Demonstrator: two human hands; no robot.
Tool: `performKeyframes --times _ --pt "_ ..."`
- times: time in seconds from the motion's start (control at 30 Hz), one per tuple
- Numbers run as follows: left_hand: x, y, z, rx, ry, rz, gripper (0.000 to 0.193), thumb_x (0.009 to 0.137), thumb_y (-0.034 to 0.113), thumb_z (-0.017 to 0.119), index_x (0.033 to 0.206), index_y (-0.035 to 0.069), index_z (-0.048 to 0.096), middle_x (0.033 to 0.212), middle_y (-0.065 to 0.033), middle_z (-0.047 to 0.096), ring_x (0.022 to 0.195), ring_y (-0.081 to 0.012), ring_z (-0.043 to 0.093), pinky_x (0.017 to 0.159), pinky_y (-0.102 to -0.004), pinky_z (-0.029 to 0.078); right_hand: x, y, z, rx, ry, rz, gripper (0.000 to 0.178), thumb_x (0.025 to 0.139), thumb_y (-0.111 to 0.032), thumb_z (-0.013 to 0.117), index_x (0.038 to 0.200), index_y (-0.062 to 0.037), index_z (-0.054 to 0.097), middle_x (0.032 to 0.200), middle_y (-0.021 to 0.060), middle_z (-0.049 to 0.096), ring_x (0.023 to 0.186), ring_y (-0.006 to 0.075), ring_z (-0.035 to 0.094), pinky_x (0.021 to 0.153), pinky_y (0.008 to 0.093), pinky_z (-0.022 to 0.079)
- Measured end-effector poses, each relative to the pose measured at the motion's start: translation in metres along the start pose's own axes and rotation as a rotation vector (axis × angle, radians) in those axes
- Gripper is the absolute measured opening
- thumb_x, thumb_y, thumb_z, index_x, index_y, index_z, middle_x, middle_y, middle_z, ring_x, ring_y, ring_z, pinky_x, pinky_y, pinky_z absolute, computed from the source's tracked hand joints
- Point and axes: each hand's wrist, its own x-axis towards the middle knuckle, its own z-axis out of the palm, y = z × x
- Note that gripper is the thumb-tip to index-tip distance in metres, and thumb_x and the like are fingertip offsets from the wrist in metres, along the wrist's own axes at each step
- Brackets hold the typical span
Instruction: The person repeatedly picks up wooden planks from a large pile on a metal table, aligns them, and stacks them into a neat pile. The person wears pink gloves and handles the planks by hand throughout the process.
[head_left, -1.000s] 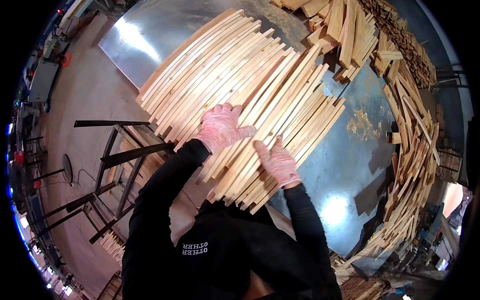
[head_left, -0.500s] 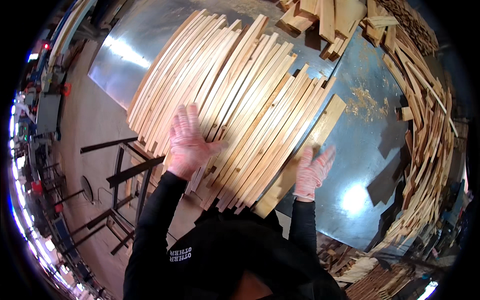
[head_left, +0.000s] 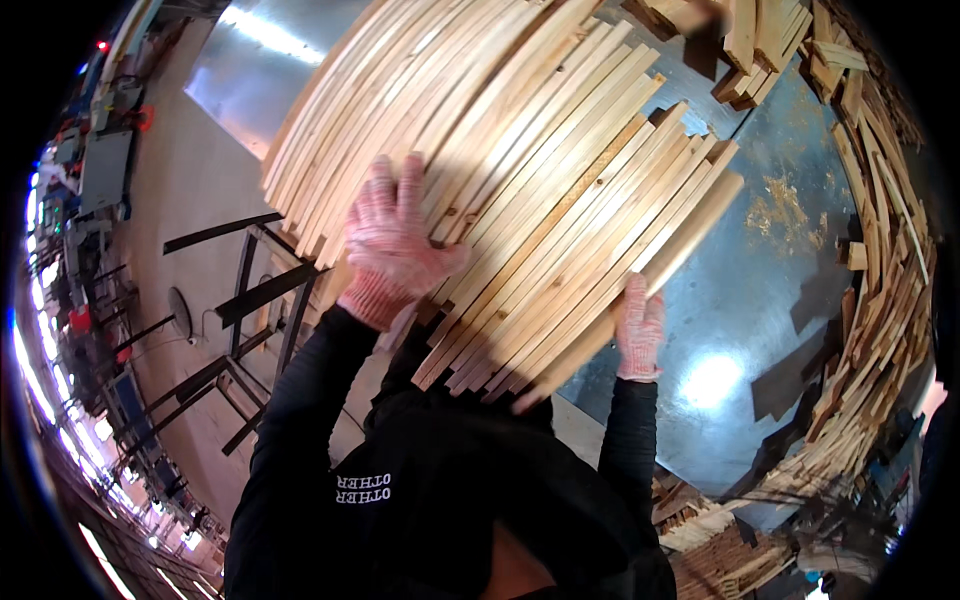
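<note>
A wide row of pale wooden strips [head_left: 540, 200] lies side by side on a metal tabletop, their near ends uneven. My left hand [head_left: 395, 240], in a pink-and-white glove, rests on the strips at the left with its fingers spread. Along the row's right side runs a single board [head_left: 690, 232], slightly blurred and close against the strips. My right hand [head_left: 640, 325], gloved alike, touches this board's outer side with fingers stretched out; its thumb is hard to make out.
The metal tabletop [head_left: 690, 330] carries sawdust at the right. Short wood blocks [head_left: 765, 45] lie at the far right. A long heap of wood strips [head_left: 870, 290] curves along the right side. A black metal frame [head_left: 250, 290] stands at the left, beside the floor [head_left: 165, 260].
My right hand has come against the right-hand board, and the gap between that board and the row has closed. My left hand stays on the strips. The whole view has shifted.
</note>
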Motion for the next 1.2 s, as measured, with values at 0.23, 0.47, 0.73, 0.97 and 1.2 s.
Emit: performKeyframes --times 0.23,0.47,0.73,0.97,1.2 --pt "0.027 -0.076 0.012 -0.131 0.145 0.081 0.117 0.069 0.041 0.083 0.161 0.013 0.016 0.153 -0.0357 0.028 0.138 -0.0516 0.036 0.112 -0.0576 0.033 0.023 -0.076 0.049 -0.103 -0.067 0.261 0.057 0.103 -0.036 0.059 0.135 0.0088 0.049 0.12 0.0136 0.064 0.106 0.0163 0.057 0.091 0.0309 0.047" --pt "0.09 -0.175 -0.003 -0.134 0.116 0.063 0.113 0.068 0.034 0.083 0.159 0.013 0.02 0.154 -0.0319 0.03 0.137 -0.0487 0.038 0.112 -0.056 0.034 0.051 -0.122 0.155 0.125 -0.188 0.206 0.062 0.103 -0.027 0.059 0.151 0.0047 0.034 0.132 0.0134 0.059 0.118 0.0158 0.054 0.1 0.0272 0.043" --pt "0.159 -0.27 -0.004 -0.023 0.107 0.052 0.109 0.067 0.034 0.082 0.157 0.013 0.024 0.154 -0.0262 0.032 0.136 -0.0451 0.04 0.111 -0.0523 0.037 0.043 -0.149 0.261 -0.303 -0.147 0.071 0.082 0.099 -0.037 0.064 0.156 0.0049 0.021 0.135 0.0217 0.055 0.122 0.0265 0.054 0.102 0.0351 0.044" --pt "0.116 -0.286 0.023 -0.215 0.437 0.025 0.1 0.077 0.051 0.077 0.156 0.012 0.031 0.158 -0.027 0.026 0.149 -0.0422 0.02 0.122 -0.052 0.016 0.156 -0.239 0.287 -0.915 0.082 -0.771 0.088 0.095 -0.054 0.059 0.151 0.0059 0.029 0.131 0.0297 0.057 0.126 0.0444 0.051 0.106 0.0497 0.039" --pt "-0.077 -0.273 0.122 -1.502 0.398 -1.112 0.063 0.105 0.04 0.043 0.157 0.007 0.027 0.151 -0.014 0.045 0.135 -0.0257 0.047 0.109 -0.036 0.043 0.254 -0.239 0.342 -1.362 -0.141 -0.734 0.092 0.089 -0.067 0.058 0.15 -0.002 0.038 0.13 0.0275 0.06 0.128 0.0401 0.053 0.112 0.0468 0.033"
